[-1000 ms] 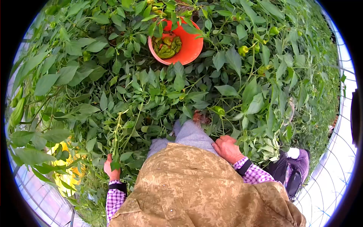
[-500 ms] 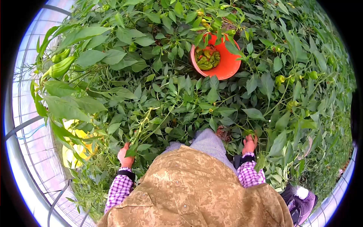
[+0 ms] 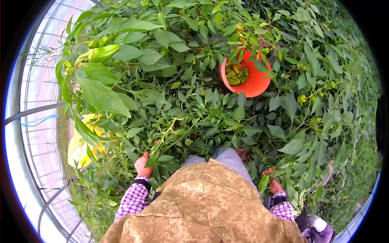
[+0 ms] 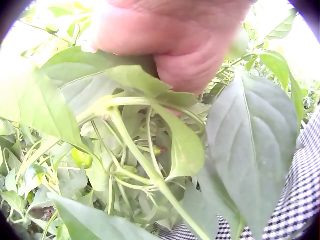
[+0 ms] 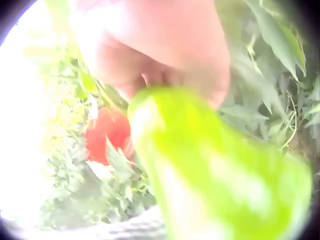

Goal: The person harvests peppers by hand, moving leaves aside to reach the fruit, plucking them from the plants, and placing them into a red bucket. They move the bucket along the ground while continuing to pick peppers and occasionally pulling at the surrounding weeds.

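My right hand (image 3: 275, 184) holds a green pepper (image 3: 263, 184) low beside my right leg. Close up and blurred in the right wrist view, the pepper (image 5: 215, 175) hangs under the fingers and thumb. My left hand (image 3: 142, 165) grips a leafy branch of a pepper plant (image 3: 163, 139) to the left of my legs. In the left wrist view the curled hand (image 4: 175, 40) presses on leaves, above a pale forked stem (image 4: 137, 150); the fingertips are hidden. A small green pepper (image 4: 82, 158) hangs further down among the foliage.
An orange bucket (image 3: 259, 79) with several green peppers inside stands tilted among the plants ahead. Larger peppers (image 3: 103, 54) hang at upper left. A yellow bag (image 3: 81, 146) lies left, near wire mesh (image 3: 44, 81). Dense pepper foliage surrounds my legs (image 3: 231, 158).
My right hand has reached into the foliage beside my right leg and drawn back with a green pepper. The left hand stays at its branch. The head view has turned left.
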Demonstrator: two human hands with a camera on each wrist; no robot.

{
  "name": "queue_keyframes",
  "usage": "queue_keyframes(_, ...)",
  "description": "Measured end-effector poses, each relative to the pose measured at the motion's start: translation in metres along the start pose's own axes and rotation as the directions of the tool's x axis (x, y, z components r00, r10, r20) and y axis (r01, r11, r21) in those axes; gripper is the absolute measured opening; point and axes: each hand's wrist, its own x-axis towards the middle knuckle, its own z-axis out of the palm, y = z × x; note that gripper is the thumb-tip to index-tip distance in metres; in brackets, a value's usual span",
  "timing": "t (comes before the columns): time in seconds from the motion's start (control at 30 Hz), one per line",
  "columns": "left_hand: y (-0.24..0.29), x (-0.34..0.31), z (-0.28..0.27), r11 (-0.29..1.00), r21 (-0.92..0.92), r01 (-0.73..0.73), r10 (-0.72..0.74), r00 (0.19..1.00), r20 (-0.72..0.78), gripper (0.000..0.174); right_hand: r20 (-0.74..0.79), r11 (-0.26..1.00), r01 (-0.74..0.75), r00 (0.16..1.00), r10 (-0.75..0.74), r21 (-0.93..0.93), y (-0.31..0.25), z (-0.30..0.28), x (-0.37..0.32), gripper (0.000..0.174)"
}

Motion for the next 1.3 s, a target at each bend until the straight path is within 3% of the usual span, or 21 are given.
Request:
queue_keyframes(0.03, 0.000, 0.001, 0.001, 1.000, -0.001, -0.019, 0.019, 1.000, -0.001, 0.032, 0.089, 0.994, -0.084, 0.992, 0.090, -0.069, -0.019, 0.001, -0.020, 0.019)
queue_keyframes(0.07, 0.000, 0.001, 0.002, 1.000, -0.008, -0.029, 0.029, 1.000, 0.003, 0.032, 0.069, 0.958, -0.118, 0.988, 0.141, -0.261, -0.059, 0.029, -0.052, 0.018)
queue_keyframes(0.13, 0.000, 0.001, 0.006, 0.999, -0.021, -0.048, 0.048, 0.999, 0.005, 0.032, 0.075, 0.764, -0.139, 0.968, 0.238, -0.630, -0.099, 0.057, -0.070, 0.016)
queue_keyframes(0.17, 0.001, 0.002, 0.008, 0.998, -0.033, -0.048, 0.048, 0.999, 0.004, 0.032, 0.242, 0.828, 0.058, 0.966, 0.095, -0.558, -0.107, 0.078, -0.077, 0.013)
queue_keyframes(0.23, -0.002, 0.000, 0.012, 0.995, -0.012, -0.101, 0.102, 0.995, 0.015, 0.031, 0.342, 0.723, 0.350, 0.925, -0.167, -0.595, -0.142, 0.131, -0.086, 0.013)
queue_keyframes(0.3, 0.000, 0.000, 0.011, 0.996, -0.001, -0.093, 0.093, 0.995, 0.032, 0.030, 0.340, 0.666, 0.575, 0.818, -0.463, -0.475, -0.173, 0.179, -0.080, 0.015)
queue_keyframes(0.4, -0.007, -0.002, 0.021, 0.996, 0.049, -0.076, 0.072, 0.994, 0.080, 0.031, 0.230, 0.507, 0.735, 0.644, -0.730, -0.450, -0.220, 0.212, -0.030, 0.019)
queue_keyframes(0.5, -0.016, -0.006, 0.032, 0.999, 0.032, -0.028, 0.026, 0.998, 0.054, 0.031, 0.106, 0.396, 0.774, 0.506, -0.856, -0.493, -0.251, 0.225, 0.027, 0.030)
queue_keyframes(0.57, -0.022, -0.008, 0.040, 1.000, 0.028, -0.012, 0.011, 0.999, 0.033, 0.031, 0.190, 0.286, 0.701, 0.517, -0.835, -0.653, -0.257, 0.218, 0.058, 0.034)
queue_keyframes(0.67, -0.022, -0.007, 0.041, 1.000, 0.011, -0.019, 0.019, 1.000, 0.023, 0.033, 0.343, 0.054, 0.519, 0.634, -0.693, -0.853, -0.235, 0.213, 0.095, 0.032)
queue_keyframes(0.7, -0.022, -0.006, 0.042, 1.000, 0.010, -0.023, 0.023, 0.999, 0.031, 0.033, 0.361, 0.070, 0.500, 0.709, -0.606, -0.863, -0.223, 0.213, 0.108, 0.030)
queue_keyframes(0.77, -0.029, -0.002, 0.045, 1.000, 0.022, 0.021, -0.022, 0.999, 0.046, 0.032, 0.396, -0.019, 0.427, 0.820, -0.414, -0.904, -0.192, 0.218, 0.134, 0.033)
queue_keyframes(0.87, -0.042, 0.005, 0.033, 0.998, 0.047, 0.029, -0.029, 1.000, 0.002, 0.027, 0.414, -0.084, 0.406, 0.893, -0.178, -0.910, -0.136, 0.234, 0.181, 0.031)
queue_keyframes(0.9, -0.048, 0.008, 0.032, 0.998, 0.064, 0.012, -0.008, 0.999, -0.050, 0.027, 0.446, -0.069, 0.442, 0.870, -0.208, -0.894, -0.115, 0.242, 0.193, 0.028)
queue_keyframes(0.97, -0.037, 0.005, 0.005, 0.989, 0.139, 0.057, -0.057, 0.998, 0.001, 0.028, 0.509, 0.061, 0.586, 0.747, -0.428, -0.808, -0.071, 0.247, 0.223, 0.019)
queue_keyframes(1.03, -0.044, 0.004, 0.003, 0.989, 0.146, 0.038, -0.030, 0.998, -0.055, 0.037, 0.388, 0.245, 0.578, 0.749, -0.537, -0.778, -0.050, 0.257, 0.240, 0.019)
queue_keyframes(1.1, -0.043, 0.011, -0.004, 0.990, 0.120, 0.078, -0.082, 0.996, 0.024, 0.039, 0.317, 0.320, 0.517, 0.801, -0.508, -0.794, -0.038, 0.259, 0.256, 0.026)
queue_keyframes(1.17, -0.046, 0.011, -0.002, 0.996, 0.053, 0.069, -0.071, 0.997, 0.035, 0.040, 0.246, 0.325, 0.339, 0.924, -0.294, -0.883, -0.041, 0.264, 0.255, 0.026)
queue_keyframes(1.23, -0.039, 0.010, -0.007, 0.994, 0.081, 0.068, -0.069, 0.997, 0.016, 0.041, 0.238, 0.197, 0.249, 0.968, -0.078, -0.948, -0.055, 0.271, 0.250, 0.034)
queue_keyframes(1.27, -0.037, 0.010, -0.007, 0.991, 0.107, 0.075, -0.078, 0.997, 0.020, 0.042, 0.236, 0.198, 0.246, 0.969, -0.073, -0.949, -0.046, 0.270, 0.256, 0.034)
queue_keyframes(1.3, -0.042, 0.010, -0.003, 0.991, 0.108, 0.075, -0.078, 0.997, 0.023, 0.042, 0.420, 0.063, 0.436, 0.890, -0.176, -0.898, -0.030, 0.267, 0.263, 0.039)
